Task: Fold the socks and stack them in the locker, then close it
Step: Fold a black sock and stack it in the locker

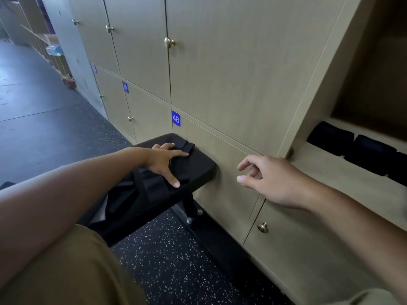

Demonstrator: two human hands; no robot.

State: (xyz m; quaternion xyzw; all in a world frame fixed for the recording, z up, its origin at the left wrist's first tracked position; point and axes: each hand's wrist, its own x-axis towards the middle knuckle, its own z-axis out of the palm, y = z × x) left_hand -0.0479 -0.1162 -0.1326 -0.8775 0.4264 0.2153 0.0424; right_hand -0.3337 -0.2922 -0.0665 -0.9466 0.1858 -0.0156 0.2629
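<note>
A black sock point(187, 148) lies on the far end of a black bench point(198, 170). My left hand point(164, 160) rests flat on it with fingers spread. More black socks point(141, 188) lie in a heap on the bench nearer to me. My right hand point(266, 181) hovers in the air between the bench and the open locker point(330, 168), fingers loosely curled, holding nothing. Inside the locker, folded black socks point(330, 137) sit in a row on its shelf. The open locker door point(312, 89) stands edge-on at the locker's left side.
Wooden lockers with brass knobs point(169, 42) line the wall; one carries a blue tag 48 point(175, 118). A lower locker door with a knob point(262, 227) is below my right hand. The speckled dark floor point(176, 260) runs under the bench. My tan trouser leg point(72, 271) is bottom left.
</note>
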